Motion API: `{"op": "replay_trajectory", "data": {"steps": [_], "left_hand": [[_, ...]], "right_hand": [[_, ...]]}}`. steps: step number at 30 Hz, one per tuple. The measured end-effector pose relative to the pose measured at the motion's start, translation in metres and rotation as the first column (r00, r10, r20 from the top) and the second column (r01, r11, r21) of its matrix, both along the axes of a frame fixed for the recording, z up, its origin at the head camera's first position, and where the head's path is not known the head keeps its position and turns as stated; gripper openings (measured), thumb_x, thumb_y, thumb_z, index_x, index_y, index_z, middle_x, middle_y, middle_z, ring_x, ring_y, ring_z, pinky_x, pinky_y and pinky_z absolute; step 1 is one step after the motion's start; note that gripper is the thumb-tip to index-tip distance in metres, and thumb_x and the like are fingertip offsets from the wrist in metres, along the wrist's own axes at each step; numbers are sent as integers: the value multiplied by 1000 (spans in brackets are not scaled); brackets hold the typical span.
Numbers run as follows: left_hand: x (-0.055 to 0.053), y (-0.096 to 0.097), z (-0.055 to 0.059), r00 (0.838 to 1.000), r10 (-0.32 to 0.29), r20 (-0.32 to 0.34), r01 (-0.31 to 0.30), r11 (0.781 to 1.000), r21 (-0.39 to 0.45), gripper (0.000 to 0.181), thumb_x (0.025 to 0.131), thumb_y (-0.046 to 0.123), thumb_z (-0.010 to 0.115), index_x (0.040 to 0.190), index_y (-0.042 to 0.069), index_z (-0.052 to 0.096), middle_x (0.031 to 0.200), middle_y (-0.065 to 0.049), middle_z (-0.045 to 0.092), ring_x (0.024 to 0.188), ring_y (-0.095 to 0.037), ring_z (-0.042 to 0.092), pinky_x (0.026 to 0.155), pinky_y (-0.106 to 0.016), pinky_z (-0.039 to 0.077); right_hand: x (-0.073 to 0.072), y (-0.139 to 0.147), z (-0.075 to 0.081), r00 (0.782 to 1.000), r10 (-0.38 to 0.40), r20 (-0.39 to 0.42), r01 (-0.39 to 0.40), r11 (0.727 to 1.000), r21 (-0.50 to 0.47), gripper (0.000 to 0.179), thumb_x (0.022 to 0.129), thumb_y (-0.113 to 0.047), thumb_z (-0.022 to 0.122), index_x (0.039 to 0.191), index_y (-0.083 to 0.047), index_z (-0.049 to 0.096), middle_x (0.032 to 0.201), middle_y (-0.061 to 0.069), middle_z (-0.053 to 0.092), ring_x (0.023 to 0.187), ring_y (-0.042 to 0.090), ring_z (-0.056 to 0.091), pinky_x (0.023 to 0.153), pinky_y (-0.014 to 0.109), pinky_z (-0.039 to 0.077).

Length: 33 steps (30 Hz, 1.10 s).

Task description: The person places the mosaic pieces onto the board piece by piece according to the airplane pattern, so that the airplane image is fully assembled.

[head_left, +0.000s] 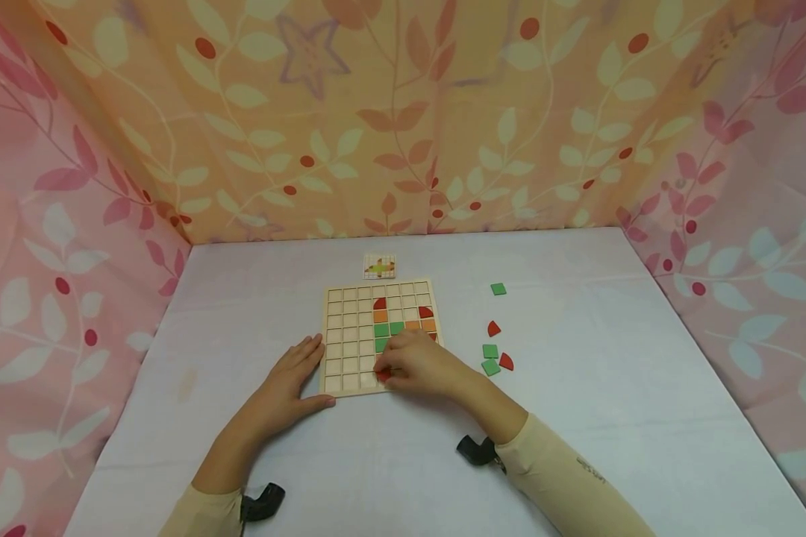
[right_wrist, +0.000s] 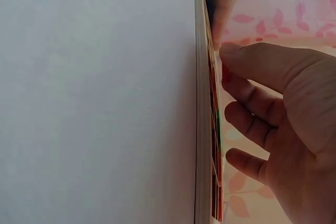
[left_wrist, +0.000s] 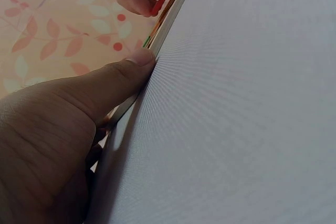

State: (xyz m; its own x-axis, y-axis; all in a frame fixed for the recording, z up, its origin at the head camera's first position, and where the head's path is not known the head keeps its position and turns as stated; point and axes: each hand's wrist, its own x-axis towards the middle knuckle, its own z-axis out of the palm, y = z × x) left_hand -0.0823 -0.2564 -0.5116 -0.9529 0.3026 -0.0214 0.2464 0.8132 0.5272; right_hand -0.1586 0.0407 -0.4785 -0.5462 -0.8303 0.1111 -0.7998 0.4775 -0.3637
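A wooden grid board (head_left: 348,350) lies on the table, with red, orange and green tiles set in its right-hand cells. My left hand (head_left: 278,391) rests at the board's near left corner, fingers straight along the left edge and thumb at the front edge. Over the lower middle of the grid, my right hand (head_left: 422,365) pinches a red quarter-circle tile (head_left: 383,376) between thumb and fingers. In the left wrist view that red tile (left_wrist: 160,2) stands tilted just above the board. Part of the board's right side is hidden under the right hand.
To the right of the board lie loose green tiles (head_left: 489,351) and red quarter-circle tiles (head_left: 493,328). A small pattern card (head_left: 380,267) sits behind the board. Floral cloth walls (head_left: 403,149) enclose the white table (head_left: 578,388) at the back and both sides.
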Motion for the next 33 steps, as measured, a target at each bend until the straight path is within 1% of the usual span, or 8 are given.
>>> {"op": "replay_trajectory", "data": {"steps": [6,8,14,21,29,33], "left_hand": [[0,0,0,1000,-3,-26,3,1000,10,105,82,55,81,161,6,31,171,-6,23,158,-31,16,127,-53,17],[0,0,0,1000,0,-25,0,1000,11,105,82,55,81,161,7,31,171,-5,23,158,-30,16,127,-53,17],[0,1,1,1000,4,-14,-4,1000,1,104,83,55,81,161,7,31,171,-3,21,159,-28,14,128,-50,15],[1,2,2,999,-2,-41,3,1000,4,105,81,53,83,160,5,33,170,-6,23,158,-31,17,127,-53,17],[-1,2,2,1000,-1,-21,1,1000,-10,105,83,55,81,161,6,31,171,-5,22,158,-31,15,127,-54,16],[0,2,2,1000,0,-19,0,1000,-7,105,82,55,81,161,6,31,171,-5,22,159,-30,15,127,-54,16]], "right_hand": [[3,0,3,1000,0,-16,1,1000,11,12,91,-23,77,103,-24,78,99,-11,65,104,12,56,95,34,43],[3,0,4,1000,2,-26,-2,1000,14,13,90,-22,77,103,-24,78,99,-11,65,105,12,57,95,35,44],[3,0,3,999,-3,-32,3,1000,22,14,91,-22,76,104,-25,79,101,-11,66,108,13,57,100,36,43],[3,0,1,1000,-10,-27,12,999,50,17,91,-24,76,107,-27,80,103,-12,65,112,12,56,104,36,42],[3,-1,0,999,8,-42,-6,998,60,16,91,-27,77,107,-27,79,102,-13,64,110,11,54,105,35,40],[3,0,-1,999,-2,-37,4,998,69,17,91,-27,77,107,-28,79,102,-13,64,110,11,54,104,35,40]]}}
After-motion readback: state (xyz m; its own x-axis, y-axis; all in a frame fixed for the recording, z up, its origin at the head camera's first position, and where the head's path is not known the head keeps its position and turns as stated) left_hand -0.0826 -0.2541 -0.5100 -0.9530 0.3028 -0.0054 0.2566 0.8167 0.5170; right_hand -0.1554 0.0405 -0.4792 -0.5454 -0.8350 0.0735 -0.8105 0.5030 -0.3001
